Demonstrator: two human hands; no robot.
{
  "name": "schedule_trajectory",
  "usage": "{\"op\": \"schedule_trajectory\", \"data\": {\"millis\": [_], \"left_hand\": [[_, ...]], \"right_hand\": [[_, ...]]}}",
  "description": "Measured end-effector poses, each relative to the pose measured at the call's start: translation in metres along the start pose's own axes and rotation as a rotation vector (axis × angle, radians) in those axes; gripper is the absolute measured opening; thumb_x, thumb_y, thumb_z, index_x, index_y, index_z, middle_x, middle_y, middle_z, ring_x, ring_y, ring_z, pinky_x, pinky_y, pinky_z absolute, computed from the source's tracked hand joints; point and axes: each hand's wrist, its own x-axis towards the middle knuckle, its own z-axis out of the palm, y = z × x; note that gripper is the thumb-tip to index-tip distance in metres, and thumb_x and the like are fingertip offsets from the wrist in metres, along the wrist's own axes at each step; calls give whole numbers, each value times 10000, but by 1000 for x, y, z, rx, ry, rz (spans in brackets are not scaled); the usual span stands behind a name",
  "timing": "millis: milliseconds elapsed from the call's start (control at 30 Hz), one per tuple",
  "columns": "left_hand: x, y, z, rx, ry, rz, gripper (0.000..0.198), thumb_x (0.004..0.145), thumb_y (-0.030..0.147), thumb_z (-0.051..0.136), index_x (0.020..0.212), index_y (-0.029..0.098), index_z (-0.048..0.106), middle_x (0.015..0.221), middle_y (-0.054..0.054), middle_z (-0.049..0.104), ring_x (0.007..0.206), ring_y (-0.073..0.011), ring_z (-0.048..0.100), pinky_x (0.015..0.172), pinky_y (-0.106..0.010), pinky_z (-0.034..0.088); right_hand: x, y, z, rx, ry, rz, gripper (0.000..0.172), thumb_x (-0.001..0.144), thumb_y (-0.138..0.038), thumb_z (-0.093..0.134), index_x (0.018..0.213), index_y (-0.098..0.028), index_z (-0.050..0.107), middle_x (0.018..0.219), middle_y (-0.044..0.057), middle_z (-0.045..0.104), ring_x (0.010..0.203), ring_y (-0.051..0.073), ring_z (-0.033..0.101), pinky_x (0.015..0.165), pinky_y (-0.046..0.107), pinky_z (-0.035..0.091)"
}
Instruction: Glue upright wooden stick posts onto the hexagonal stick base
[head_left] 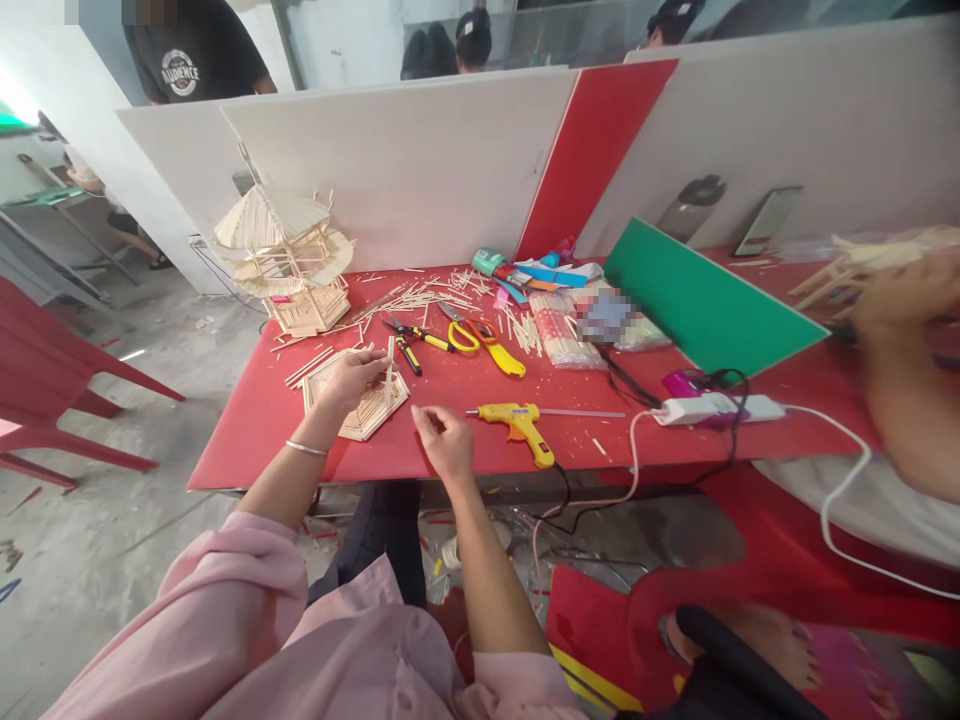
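Note:
My left hand (pixel 357 380) is closed, pinching a thin wooden stick (pixel 391 362) at its fingertips. Beneath it lies a flat hexagonal panel of wooden sticks (pixel 367 420) on the red table (pixel 247 440). My right hand (pixel 448 442) hovers by the table's front edge, just right of the panel, thumb and fingers pinched together. Whether anything small is between them I cannot make out. Beside it rests a yellow glue gun (pixel 517 420) with a clear glue stick in its back. Black-and-yellow pliers (pixel 420 338) and yellow-handled scissors (pixel 480 340) lie behind the panel.
A tiered wooden-stick model (pixel 289 250) stands at the back left, with loose sticks (pixel 427 298) scattered nearby. Bagged sticks (pixel 559 335), a green board (pixel 705 300) and a white power strip (pixel 720 408) are to the right. A co-worker's arm (pixel 911 380) reaches in at the far right.

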Motion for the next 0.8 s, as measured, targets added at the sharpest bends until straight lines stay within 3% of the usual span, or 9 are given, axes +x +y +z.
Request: {"op": "schedule_trajectory", "data": {"millis": [133, 233, 367, 633, 800], "left_hand": [[-2, -3, 2, -164, -17, -53, 414, 578, 346, 893, 832, 130, 649, 673, -13, 673, 551, -90, 606, 560, -213, 469], [-3, -4, 0, -250, -13, -85, 367, 601, 301, 881, 830, 132, 649, 693, -18, 688, 555, -92, 614, 555, -210, 470], [-3, -8, -8, -352, -19, -128, 305, 635, 248, 860, 820, 137, 644, 723, -35, 707, 620, -124, 663, 583, -219, 498], [2, -21, -26, -503, -53, -180, 216, 701, 156, 811, 830, 134, 639, 740, -59, 723, 683, -157, 709, 589, -219, 527], [-1, -21, -36, -448, -76, -180, 221, 708, 213, 817, 817, 133, 642, 763, -74, 723, 705, -158, 702, 650, -240, 533]], "right_hand": [[8, -23, 12, -112, 21, 14, 459, 816, -656, 592, 830, -218, 730, 759, 40, 709, 693, 181, 636, 642, 259, 442], [12, -34, 20, -197, -8, -24, 392, 814, -598, 614, 809, -226, 737, 750, 43, 704, 669, 178, 629, 623, 262, 429], [13, -39, 29, -188, -43, -24, 306, 820, -501, 612, 799, -229, 749, 769, 44, 722, 666, 183, 634, 635, 274, 443], [11, -49, 46, -136, -97, 17, 394, 801, -580, 615, 798, -210, 751, 709, 33, 695, 648, 176, 619, 608, 263, 446], [12, -52, 62, -164, -99, 40, 319, 797, -498, 621, 759, -209, 749, 705, 38, 719, 643, 185, 618, 592, 269, 428]]}}
